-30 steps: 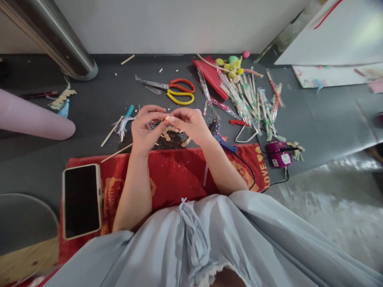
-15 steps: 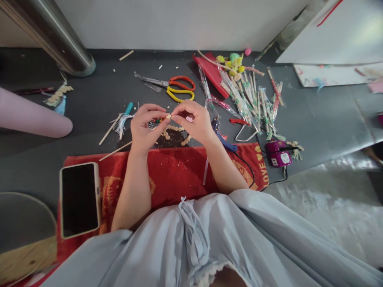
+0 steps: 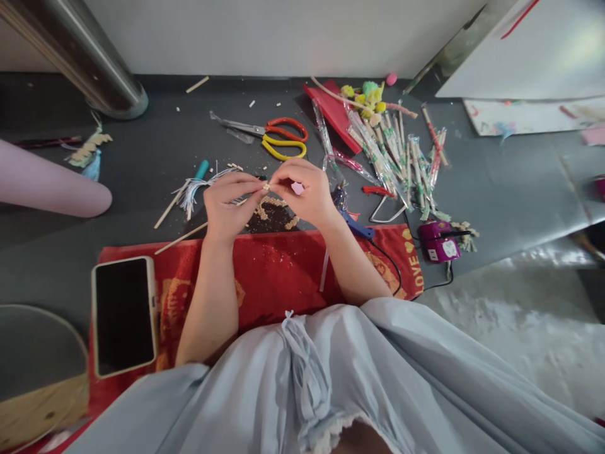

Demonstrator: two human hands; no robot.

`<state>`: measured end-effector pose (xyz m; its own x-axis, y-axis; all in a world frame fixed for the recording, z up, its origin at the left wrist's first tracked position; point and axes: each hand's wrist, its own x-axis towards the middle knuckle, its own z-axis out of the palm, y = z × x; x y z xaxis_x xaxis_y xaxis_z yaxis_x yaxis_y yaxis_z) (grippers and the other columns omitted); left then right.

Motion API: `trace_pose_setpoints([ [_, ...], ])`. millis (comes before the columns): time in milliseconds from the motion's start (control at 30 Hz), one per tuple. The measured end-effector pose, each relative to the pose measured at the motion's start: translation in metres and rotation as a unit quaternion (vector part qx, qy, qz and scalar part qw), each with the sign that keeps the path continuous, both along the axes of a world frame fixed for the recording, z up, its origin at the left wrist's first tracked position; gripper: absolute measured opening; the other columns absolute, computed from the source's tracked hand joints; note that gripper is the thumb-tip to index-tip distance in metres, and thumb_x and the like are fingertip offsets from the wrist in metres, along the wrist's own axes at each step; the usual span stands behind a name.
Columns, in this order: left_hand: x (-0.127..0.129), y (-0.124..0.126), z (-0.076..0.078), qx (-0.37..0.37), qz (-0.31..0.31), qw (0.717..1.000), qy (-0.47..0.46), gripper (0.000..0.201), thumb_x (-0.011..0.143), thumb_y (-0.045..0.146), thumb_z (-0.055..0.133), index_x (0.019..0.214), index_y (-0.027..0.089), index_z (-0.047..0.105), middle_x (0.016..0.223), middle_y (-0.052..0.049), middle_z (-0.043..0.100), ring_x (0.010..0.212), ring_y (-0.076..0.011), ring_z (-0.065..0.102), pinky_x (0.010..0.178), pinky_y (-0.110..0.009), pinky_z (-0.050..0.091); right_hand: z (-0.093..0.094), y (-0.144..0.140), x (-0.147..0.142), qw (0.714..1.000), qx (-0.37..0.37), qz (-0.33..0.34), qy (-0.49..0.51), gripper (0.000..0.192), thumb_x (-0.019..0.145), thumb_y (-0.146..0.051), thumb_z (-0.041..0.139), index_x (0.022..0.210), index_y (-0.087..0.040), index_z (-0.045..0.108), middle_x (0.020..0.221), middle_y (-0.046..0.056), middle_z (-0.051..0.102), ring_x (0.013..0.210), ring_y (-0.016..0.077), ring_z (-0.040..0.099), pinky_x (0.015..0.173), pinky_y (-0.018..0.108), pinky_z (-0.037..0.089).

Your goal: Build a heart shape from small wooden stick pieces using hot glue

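Between the fingertips of both hands is a small cream-coloured piece, too small to make out exactly. My left hand pinches it from the left, thumb below and fingers above. From the other side my right hand pinches the same piece with thumb and forefinger. A pink shape shows within the curl of the right hand; what it belongs to I cannot tell. Under the hands lie beige knobbly pieces and crumbs on a dark patch, partly hidden. A white tassel and thin sticks lie beside the left hand.
Scissors lie beyond the hands. A blue glue gun with a cord is by my right wrist. Wrapped sticks pile up at the right, near a purple box. A phone rests on the red towel.
Both hands keep their pinch on the small piece, with slight finger shifts. More of the pink shape shows in the right hand. The view has shifted slightly.
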<state>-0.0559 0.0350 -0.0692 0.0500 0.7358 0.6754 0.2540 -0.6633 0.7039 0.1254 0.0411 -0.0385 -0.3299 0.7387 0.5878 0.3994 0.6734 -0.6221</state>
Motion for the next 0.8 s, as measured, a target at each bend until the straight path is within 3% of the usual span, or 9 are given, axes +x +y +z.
trace_pose_setpoints([
  [233,-0.0004,-0.0015,0.0028,-0.018,0.030,0.999,0.033,0.014,0.085,0.042,0.075,0.083,0.028,0.076,0.082,0.002,0.075,0.076,-0.0129,0.069,0.075,-0.029,0.057,-0.0014,-0.0008,-0.0021,1.000,-0.001,-0.001,0.015,0.010,0.092,-0.021,0.063,0.083,-0.020,0.066,0.079,-0.002,0.067,0.076,0.0116,0.059,0.071,0.028,0.046],
  [467,0.0030,-0.0058,0.0073,-0.036,0.057,0.998,-0.009,0.013,0.083,0.041,0.077,0.083,0.027,0.076,0.082,0.000,0.073,0.077,-0.0155,0.066,0.075,-0.033,0.056,0.0015,-0.0021,-0.0027,0.999,-0.044,-0.021,-0.007,0.015,0.096,-0.033,0.059,0.090,-0.022,0.069,0.085,0.000,0.070,0.082,0.0137,0.062,0.077,0.031,0.049],
  [800,-0.0007,-0.0061,0.0064,-0.048,0.038,0.998,-0.028,0.014,0.079,0.038,0.082,0.084,0.027,0.075,0.083,0.000,0.072,0.079,-0.0159,0.065,0.078,-0.034,0.054,0.0007,-0.0030,-0.0029,0.999,-0.034,-0.021,0.005,0.015,0.094,-0.032,0.063,0.096,-0.023,0.074,0.089,0.001,0.075,0.081,0.0121,0.065,0.072,0.027,0.051],
])
